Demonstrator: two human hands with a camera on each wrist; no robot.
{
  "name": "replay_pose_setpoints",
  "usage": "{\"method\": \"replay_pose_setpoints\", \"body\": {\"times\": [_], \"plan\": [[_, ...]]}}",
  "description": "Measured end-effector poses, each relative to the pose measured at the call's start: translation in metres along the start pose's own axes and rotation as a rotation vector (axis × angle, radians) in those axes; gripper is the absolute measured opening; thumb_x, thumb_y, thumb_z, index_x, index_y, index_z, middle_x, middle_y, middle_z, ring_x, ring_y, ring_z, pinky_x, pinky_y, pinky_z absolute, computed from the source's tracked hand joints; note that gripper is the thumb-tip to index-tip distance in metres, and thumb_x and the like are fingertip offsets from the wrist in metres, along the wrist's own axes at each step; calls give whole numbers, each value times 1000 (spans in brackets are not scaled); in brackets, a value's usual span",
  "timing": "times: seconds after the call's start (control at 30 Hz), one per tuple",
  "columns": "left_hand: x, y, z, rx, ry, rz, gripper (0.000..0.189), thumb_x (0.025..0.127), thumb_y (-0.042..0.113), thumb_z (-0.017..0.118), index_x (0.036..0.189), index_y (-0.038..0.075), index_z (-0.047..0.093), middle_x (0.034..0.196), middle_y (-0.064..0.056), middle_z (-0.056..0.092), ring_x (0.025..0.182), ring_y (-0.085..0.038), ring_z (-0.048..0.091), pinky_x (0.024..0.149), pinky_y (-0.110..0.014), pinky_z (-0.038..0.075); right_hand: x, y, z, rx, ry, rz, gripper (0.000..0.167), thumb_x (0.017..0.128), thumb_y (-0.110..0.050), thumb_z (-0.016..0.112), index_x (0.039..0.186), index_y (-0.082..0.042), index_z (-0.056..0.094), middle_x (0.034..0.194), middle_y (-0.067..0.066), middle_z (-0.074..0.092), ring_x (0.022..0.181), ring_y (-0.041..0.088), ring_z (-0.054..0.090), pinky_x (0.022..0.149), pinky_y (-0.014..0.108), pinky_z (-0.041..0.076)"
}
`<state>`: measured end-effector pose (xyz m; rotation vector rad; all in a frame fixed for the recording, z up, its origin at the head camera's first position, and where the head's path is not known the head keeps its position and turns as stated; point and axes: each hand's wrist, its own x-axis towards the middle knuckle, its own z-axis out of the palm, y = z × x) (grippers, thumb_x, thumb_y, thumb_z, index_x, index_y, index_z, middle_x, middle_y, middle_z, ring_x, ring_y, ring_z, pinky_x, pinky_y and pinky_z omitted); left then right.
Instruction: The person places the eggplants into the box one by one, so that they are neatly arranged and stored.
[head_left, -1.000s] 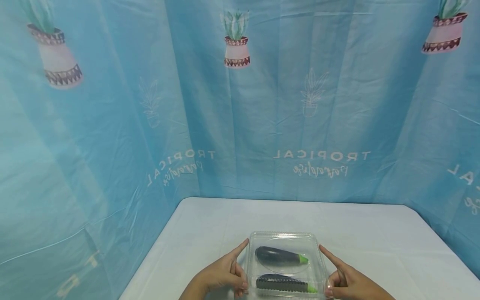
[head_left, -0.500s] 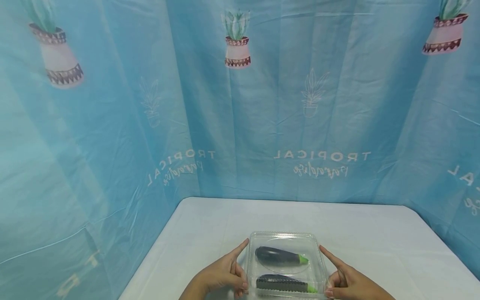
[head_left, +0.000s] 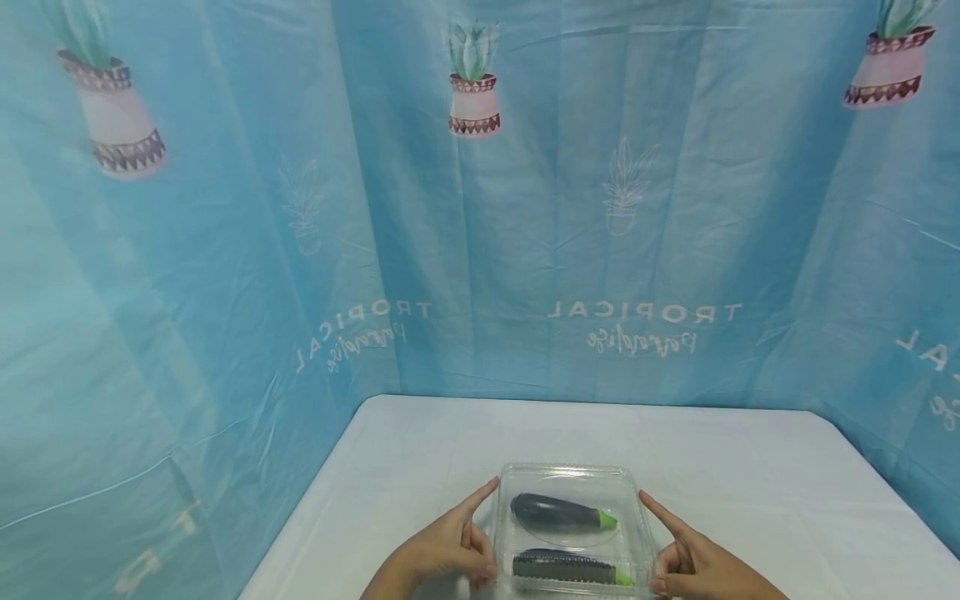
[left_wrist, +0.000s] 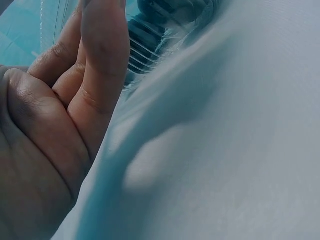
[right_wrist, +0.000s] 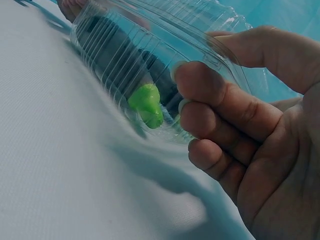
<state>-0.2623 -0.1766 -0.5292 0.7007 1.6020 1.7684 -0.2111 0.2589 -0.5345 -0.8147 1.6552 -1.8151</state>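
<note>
A clear plastic clamshell container (head_left: pixel 570 468) sits at the table's near edge in the head view, its lid down. Through it show two dark eggplants with green stems, a far eggplant (head_left: pixel 557 511) and a near eggplant (head_left: pixel 564 567). My left hand (head_left: pixel 442 548) holds the left side, index finger stretched along the edge, thumb at the near corner. On the right side, my right hand (head_left: pixel 699 560) grips likewise. The right wrist view shows its thumb on the rim and fingertips against the ribbed wall, close to a green stem (right_wrist: pixel 146 106).
A white-covered table (head_left: pixel 420 450) spreads beyond and to both sides of the container. Blue printed curtains (head_left: pixel 525 250) rise behind it and along the left and right.
</note>
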Motion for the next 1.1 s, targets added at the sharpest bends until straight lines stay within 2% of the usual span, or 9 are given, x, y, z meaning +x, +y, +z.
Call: {"method": "replay_pose_setpoints", "body": {"times": [0.1,0.2,0.23,0.4,0.53,0.7,0.87,1.03,1.1], "plan": [[-1,0,-1,9,6,4,118,84,-6,78,171,17,2,85,-11,75,68,-14,69,64,-28,62,1,2,-1,9,-2,17,99,109,3,50,164,-40,-20,91,3,71,74,6,60,65,19,52],[-2,1,-2,12,6,0,116,85,-5,78,171,18,2,86,-12,75,69,-14,70,65,-28,62,1,4,-2,15,9,41,100,109,2,50,159,-21,-34,91,5,71,74,7,62,64,19,54],[-3,2,-2,11,5,-3,116,86,-5,78,171,18,2,87,-12,75,70,-14,70,65,-28,62,1,4,-2,14,14,50,101,109,1,50,157,-18,-36,91,5,71,74,8,62,64,19,53],[-5,4,-3,35,12,-16,114,90,2,79,171,20,1,89,-12,76,69,-14,69,65,-28,62,-1,3,-4,-3,35,87,99,110,-2,50,158,-18,-34,93,9,71,79,10,66,65,21,56],[-6,9,-5,83,14,-12,111,93,7,79,171,20,2,95,-13,76,71,-15,69,67,-29,63,-2,1,-6,-7,42,109,94,112,-7,47,160,-21,-32,94,9,71,82,12,67,72,28,60],[-8,15,-11,157,17,9,102,99,8,75,170,13,2,107,-18,74,83,-21,71,71,-41,65,-5,0,-13,-29,18,67,88,114,-8,42,159,-17,-34,94,9,72,88,14,68,87,41,61],[-11,18,-17,208,63,-8,92,103,11,69,169,8,6,114,-20,72,90,-31,72,74,-51,65,-9,-1,-18,-18,-13,38,85,115,-7,37,157,-14,-36,96,10,72,90,15,68,89,44,61],[-11,22,-22,243,127,1,85,105,14,67,168,5,10,120,-20,68,97,-34,71,78,-47,65,-10,-5,-20,-112,60,53,81,115,-7,39,162,-13,-27,96,21,70,88,21,69,87,42,60],[-10,25,-23,299,162,12,82,106,17,66,168,3,14,125,-20,66,105,-33,69,84,-43,64,-10,-6,-21,-183,104,44,79,115,-7,41,164,-9,-20,96,24,69,89,26,69,85,38,59]]}}
